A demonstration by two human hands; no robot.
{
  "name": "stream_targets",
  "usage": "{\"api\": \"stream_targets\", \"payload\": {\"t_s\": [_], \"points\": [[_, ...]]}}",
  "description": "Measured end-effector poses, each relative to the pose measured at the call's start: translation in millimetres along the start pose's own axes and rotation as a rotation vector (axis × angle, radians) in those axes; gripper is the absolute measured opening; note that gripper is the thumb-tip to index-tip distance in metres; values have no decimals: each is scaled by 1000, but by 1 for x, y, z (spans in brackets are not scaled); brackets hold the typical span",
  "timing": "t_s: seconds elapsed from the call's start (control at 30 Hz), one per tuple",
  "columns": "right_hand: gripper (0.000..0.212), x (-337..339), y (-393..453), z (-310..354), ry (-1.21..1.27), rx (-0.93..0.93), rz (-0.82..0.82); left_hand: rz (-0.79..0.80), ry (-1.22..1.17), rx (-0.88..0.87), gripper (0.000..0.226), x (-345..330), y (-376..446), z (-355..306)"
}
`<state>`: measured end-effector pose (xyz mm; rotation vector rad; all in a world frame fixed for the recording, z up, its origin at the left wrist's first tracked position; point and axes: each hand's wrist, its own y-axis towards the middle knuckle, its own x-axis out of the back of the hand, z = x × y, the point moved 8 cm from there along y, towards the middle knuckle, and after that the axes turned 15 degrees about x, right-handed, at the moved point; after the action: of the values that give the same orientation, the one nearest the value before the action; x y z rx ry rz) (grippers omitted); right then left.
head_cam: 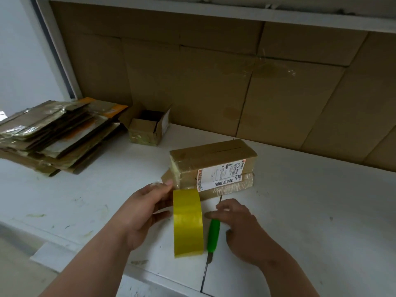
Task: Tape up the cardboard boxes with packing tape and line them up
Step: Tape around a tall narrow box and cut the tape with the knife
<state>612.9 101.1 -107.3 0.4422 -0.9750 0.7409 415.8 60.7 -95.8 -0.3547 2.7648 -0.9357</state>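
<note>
Landmark: the long brown cardboard box with a white shipping label (213,162), lying on a flatter taped box (227,187) on the white table (310,211).

Step in hand (my judgement): freeing the tape end to seal this box. Best done by keeping the roll upright and steady, finding the loose end with a fingertip, then drawing it straight toward the box's top seam, which still shows an open slit.

Left hand (141,213): just in front of the box; thumb and fingers curled round the side of the wide yellow roll of packing tape (188,222), which stands on edge.

Right hand (242,228): in front of the box, right of the roll; fingers loosely spread, gripping nothing, forefinger tip near the roll's edge, palm over the green-handled cutter (213,234) lying on the table. Whether it touches the cutter I cannot tell.

Left of the box: small open cardboard carton (147,129); beyond it, a stack of flattened cardboard (53,136).
</note>
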Motion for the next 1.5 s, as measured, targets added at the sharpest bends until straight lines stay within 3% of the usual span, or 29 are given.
{"api": "stream_targets", "payload": {"t_s": [0.13,0.33,0.47,0.57,0.7,0.93,1.2,1.5], "points": [[33,1,0,4,-151,-4,-1,-51,18,11,36,-3,-3,0],[7,34,-16,-19,-269,-167,96,-63,15,14,26,-9,-8,-2],[16,74,-30,-36,-87,-262,-66,-56,-69,31,21,-13,-9,-2],[18,85,-21,-19,182,-191,-238,-68,-99,46,17,-17,-8,2],[22,78,-5,3,324,-109,-292,-74,-129,45,17,-17,-5,4],[27,73,21,34,124,31,-266,-88,-144,28,21,-17,-5,5],[34,80,47,45,-215,20,-124,-83,-160,5,17,-18,-4,3],[34,78,63,55,-318,31,-91,-61,-193,-6,15,-20,-1,2]]}}
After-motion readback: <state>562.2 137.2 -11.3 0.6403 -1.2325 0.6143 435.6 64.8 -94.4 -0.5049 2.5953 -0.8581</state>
